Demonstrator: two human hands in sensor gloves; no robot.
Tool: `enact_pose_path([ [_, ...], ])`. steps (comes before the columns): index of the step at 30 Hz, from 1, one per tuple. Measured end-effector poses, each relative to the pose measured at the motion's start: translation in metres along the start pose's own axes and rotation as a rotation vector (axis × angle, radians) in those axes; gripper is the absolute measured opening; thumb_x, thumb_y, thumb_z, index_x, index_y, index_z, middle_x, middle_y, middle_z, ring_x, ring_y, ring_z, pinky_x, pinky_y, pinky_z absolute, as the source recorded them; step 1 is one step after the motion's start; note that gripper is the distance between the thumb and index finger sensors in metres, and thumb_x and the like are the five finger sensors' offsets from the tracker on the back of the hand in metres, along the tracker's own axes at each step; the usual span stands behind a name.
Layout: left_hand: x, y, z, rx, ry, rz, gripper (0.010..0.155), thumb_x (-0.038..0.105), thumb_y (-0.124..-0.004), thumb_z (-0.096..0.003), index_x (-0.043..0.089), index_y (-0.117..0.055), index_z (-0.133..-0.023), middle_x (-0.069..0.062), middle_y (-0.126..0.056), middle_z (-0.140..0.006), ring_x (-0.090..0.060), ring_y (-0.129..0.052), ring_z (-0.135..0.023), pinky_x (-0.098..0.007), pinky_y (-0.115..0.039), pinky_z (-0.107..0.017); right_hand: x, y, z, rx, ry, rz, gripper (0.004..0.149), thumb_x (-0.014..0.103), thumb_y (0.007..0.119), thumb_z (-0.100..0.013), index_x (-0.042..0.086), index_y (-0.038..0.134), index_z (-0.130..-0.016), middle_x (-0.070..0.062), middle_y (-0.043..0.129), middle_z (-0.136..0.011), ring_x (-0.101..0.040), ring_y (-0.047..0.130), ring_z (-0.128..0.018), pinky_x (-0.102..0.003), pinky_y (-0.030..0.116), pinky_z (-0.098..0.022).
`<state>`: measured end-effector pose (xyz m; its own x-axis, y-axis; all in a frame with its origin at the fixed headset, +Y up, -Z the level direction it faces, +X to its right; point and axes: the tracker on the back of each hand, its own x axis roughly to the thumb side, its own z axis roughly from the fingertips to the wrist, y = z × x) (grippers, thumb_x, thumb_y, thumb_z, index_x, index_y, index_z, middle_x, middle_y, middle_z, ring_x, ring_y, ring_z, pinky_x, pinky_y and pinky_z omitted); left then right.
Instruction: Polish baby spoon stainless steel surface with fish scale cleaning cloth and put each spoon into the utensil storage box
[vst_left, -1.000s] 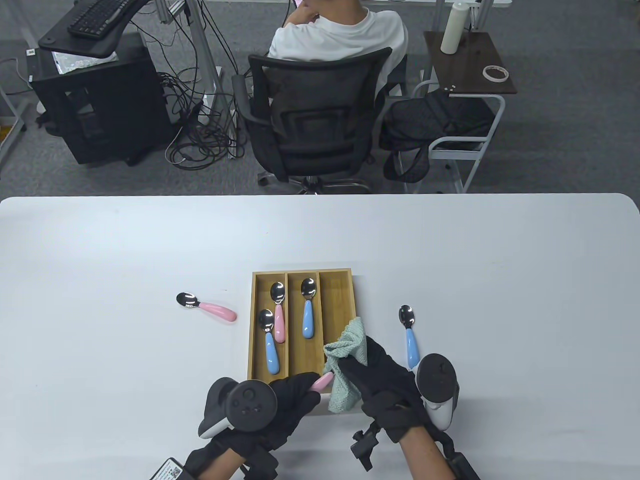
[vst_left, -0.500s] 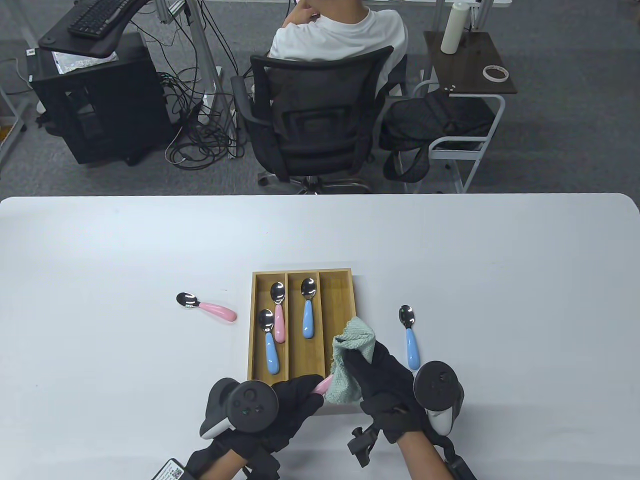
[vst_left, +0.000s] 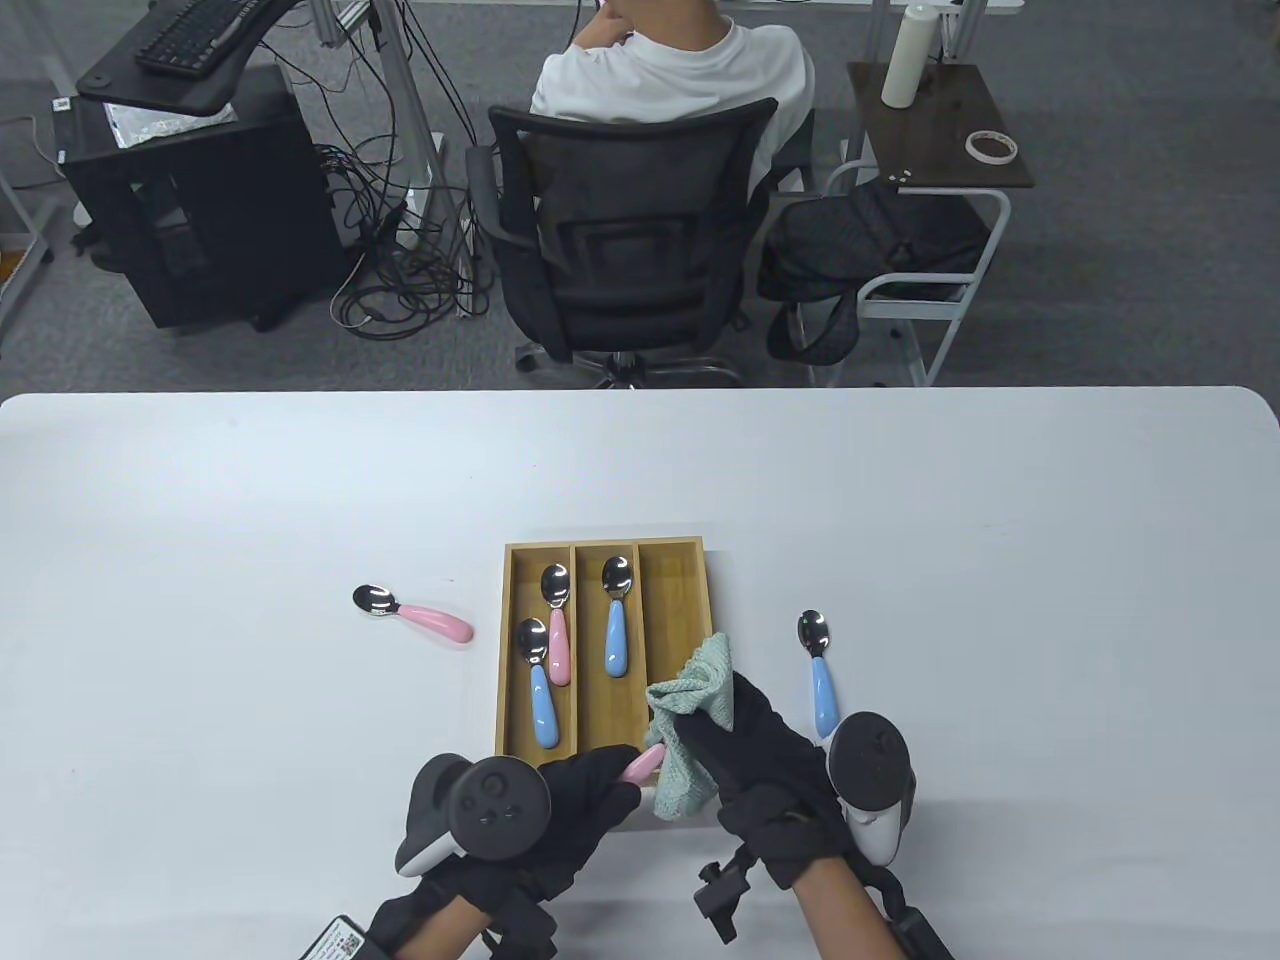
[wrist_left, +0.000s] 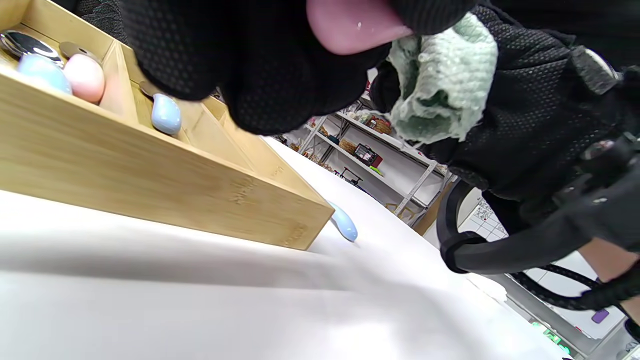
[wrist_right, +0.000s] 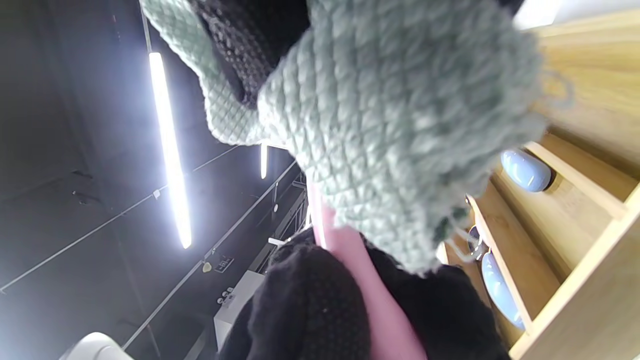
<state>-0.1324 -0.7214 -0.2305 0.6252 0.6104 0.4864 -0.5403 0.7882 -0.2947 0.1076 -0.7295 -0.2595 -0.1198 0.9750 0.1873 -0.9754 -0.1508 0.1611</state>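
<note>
White and wide, the surface (vst_left: 900, 480) carries a bamboo utensil storage box (vst_left: 688, 560) with three long compartments, just ahead of my hands. Beyond the far edge, a person in a white shirt (vst_left: 680, 70) sits in a black mesh office chair (vst_left: 625, 240) with their back to me.

My left hand (vst_left: 575, 800) has its fingers curled round the pink handle of a baby spoon (vst_left: 642, 765), held over the box's near edge; only the handle's end shows, since the bowl is buried in the cloth. My right hand (vst_left: 760, 760) grips the pale green fish scale cleaning cloth (vst_left: 690, 720), bunched around that spoon's steel end, above the right compartment.

The left compartment holds a blue-handled spoon (vst_left: 540, 700) and a pink-handled spoon (vst_left: 557, 625) lying side by side and partly overlapping. The middle compartment holds a second blue-handled spoon (vst_left: 615, 630).

Out on the surface, a pink spoon (vst_left: 415, 613) lies well to the left of the box, and a blue spoon (vst_left: 820, 670) lies near its right side, just beside my right hand.
</note>
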Motion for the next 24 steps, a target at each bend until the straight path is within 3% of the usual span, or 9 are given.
enact_pose_path([
  [5,0.002,0.0,-0.002,-0.066,-0.004,0.032,0.053,0.049,-0.066,-0.0598,0.018,-0.073,-0.102,-0.005,-0.087,-0.091,-0.03,-0.095,-0.075,-0.051,-0.082,-0.056,0.003,0.002,0.001,0.0,-0.028,0.062,0.058,0.037,0.086,-0.055,0.01,0.06,-0.1,-0.004,0.084,-0.086,-0.018,0.1,-0.062,-0.036,0.091,-0.05],
  [8,0.011,0.002,0.0,-0.089,-0.031,-0.069,0.053,0.052,-0.068,-0.0584,0.02,-0.075,-0.1,-0.003,-0.085,-0.092,-0.03,-0.091,-0.08,-0.052,-0.08,-0.058,0.006,0.006,0.002,0.004,-0.056,0.1,0.058,0.042,0.083,-0.056,0.011,0.061,-0.099,-0.003,0.085,-0.083,-0.015,0.1,-0.058,-0.034,0.092,-0.048],
  [14,0.017,0.0,-0.001,-0.13,-0.044,-0.018,0.054,0.051,-0.068,-0.0589,0.014,-0.079,-0.096,-0.006,-0.088,-0.083,-0.028,-0.095,-0.068,-0.049,-0.083,-0.052,0.004,0.001,0.001,-0.035,-0.064,0.176,0.054,0.045,0.077,-0.059,0.01,0.063,-0.098,-0.003,0.088,-0.078,-0.012,0.102,-0.05,-0.03,0.093,-0.042],
  [17,0.022,-0.002,0.0,-0.112,-0.047,-0.097,0.055,0.052,-0.068,-0.0591,0.011,-0.081,-0.094,-0.007,-0.09,-0.079,-0.026,-0.097,-0.062,-0.047,-0.085,-0.049,0.001,-0.007,-0.002,-0.079,-0.06,0.224,0.054,0.046,0.074,-0.061,0.01,0.061,-0.099,0.001,0.087,-0.079,-0.012,0.101,-0.051,-0.031,0.092,-0.043],
  [20,0.024,-0.002,0.001,-0.099,-0.02,-0.164,0.055,0.052,-0.067,-0.0595,0.01,-0.082,-0.093,-0.006,-0.091,-0.076,-0.025,-0.098,-0.059,-0.045,-0.086,-0.046,-0.003,-0.024,-0.005,-0.164,-0.009,0.14,0.053,0.045,0.066,-0.064,0.008,0.056,-0.102,0.001,0.083,-0.083,-0.011,0.099,-0.056,-0.033,0.09,-0.047],
  [24,0.009,0.008,-0.009,-0.078,0.096,-0.05,0.056,0.053,-0.068,-0.0599,0.009,-0.084,-0.091,-0.007,-0.093,-0.072,-0.022,-0.1,-0.052,-0.043,-0.087,-0.042,-0.013,-0.056,-0.003,-0.267,0.089,-0.07,0.054,0.044,0.064,-0.066,0.007,0.052,-0.104,-0.002,0.08,-0.086,-0.015,0.097,-0.062,-0.036,0.088,-0.051],
])
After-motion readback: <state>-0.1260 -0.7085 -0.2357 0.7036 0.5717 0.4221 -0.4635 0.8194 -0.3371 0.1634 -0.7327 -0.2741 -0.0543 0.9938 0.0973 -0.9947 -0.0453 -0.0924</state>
